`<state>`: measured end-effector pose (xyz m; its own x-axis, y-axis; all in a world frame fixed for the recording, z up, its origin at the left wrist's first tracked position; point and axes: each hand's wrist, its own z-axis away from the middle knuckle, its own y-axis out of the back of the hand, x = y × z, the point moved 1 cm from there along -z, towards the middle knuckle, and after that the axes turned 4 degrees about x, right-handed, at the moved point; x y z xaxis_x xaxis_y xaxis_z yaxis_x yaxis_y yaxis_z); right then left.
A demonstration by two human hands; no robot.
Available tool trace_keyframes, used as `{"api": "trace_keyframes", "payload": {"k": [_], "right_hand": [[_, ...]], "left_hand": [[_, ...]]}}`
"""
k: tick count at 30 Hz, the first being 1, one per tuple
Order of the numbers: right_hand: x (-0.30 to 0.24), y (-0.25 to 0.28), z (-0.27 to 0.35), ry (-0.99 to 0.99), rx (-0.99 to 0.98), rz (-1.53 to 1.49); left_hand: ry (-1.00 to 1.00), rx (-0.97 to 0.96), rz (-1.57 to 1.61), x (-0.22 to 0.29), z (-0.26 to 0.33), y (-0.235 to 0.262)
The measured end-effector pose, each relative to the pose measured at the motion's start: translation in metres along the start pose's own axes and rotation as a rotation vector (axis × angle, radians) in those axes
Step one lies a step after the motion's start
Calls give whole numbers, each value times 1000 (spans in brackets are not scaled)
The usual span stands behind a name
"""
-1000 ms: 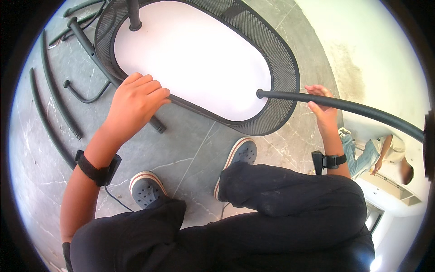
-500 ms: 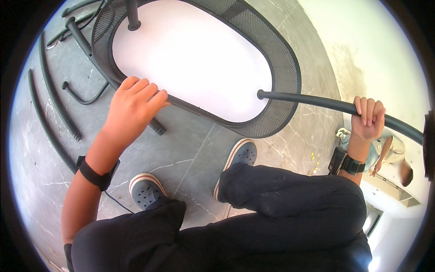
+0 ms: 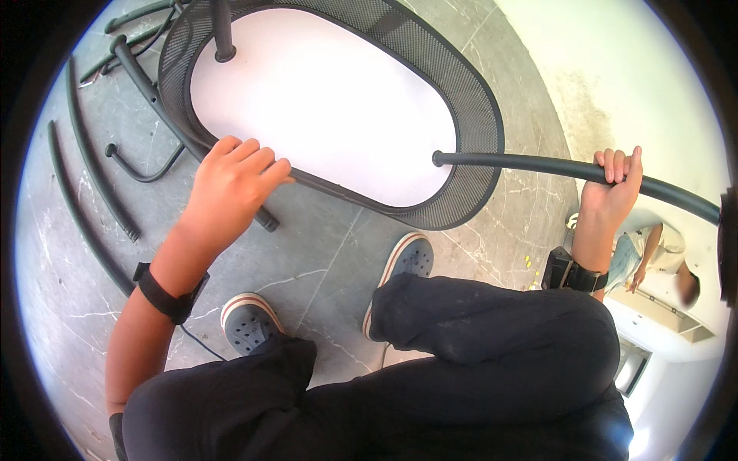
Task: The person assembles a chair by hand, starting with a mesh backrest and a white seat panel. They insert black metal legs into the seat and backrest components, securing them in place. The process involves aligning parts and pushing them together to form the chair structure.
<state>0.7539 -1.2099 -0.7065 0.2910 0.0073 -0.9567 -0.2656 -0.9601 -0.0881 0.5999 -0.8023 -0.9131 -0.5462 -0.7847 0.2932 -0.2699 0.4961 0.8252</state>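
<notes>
An oval black mesh basket [image 3: 478,123] with a white bottom panel [image 3: 330,100] is in front of me. My left hand [image 3: 237,183] is closed over the basket's near rim at its left side. A long curved black tube [image 3: 530,162] is seated at a round collar at the right end of the white panel and runs out to the right. My right hand [image 3: 611,180] is wrapped round that tube, with one finger raised off it. Another black tube [image 3: 223,34] stands up from the panel's far left end.
Loose curved black tubes [image 3: 91,161] and a hooked tube [image 3: 146,178] lie on the grey marbled floor [image 3: 307,230] at left. A straight tube [image 3: 137,67] passes beside the basket. My shoes [image 3: 250,323] are just in front. Beyond my right hand, another person [image 3: 665,246] is near a pale wall.
My right hand has shifted slightly left along the tube and lifted one finger. The basket's right end and the tube have moved a little left. My left hand keeps its hold on the rim.
</notes>
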Motion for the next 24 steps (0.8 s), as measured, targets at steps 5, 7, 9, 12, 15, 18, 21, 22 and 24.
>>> {"api": "trace_keyframes", "payload": {"k": [5, 7, 9, 12, 15, 18, 21, 22, 24], "right_hand": [[17, 32, -6, -180, -520, -162], [22, 36, -7, -214, -610, -170], [23, 40, -10, -201, -640, -129], [22, 47, -18, -228, -694, -117], [27, 47, -14, -171, -625, -62], [29, 52, -15, -177, -574, -53], [24, 49, -20, -213, -696, -96], [21, 50, -22, -208, -713, -69], [24, 28, -6, -133, -477, -59]], "left_hand": [[3, -11, 22, -1, 1, 0], [-3, -13, 20, -2, 4, -3], [-5, -12, 18, -2, 5, -4], [1, 10, 31, -2, 4, -2], [3, 2, 39, -1, 3, -1], [1, 19, 42, -3, 2, -4], [8, 14, 46, -3, 3, -4], [13, 9, 47, -2, 1, -4], [29, -6, 32, -1, 3, -4]]}}
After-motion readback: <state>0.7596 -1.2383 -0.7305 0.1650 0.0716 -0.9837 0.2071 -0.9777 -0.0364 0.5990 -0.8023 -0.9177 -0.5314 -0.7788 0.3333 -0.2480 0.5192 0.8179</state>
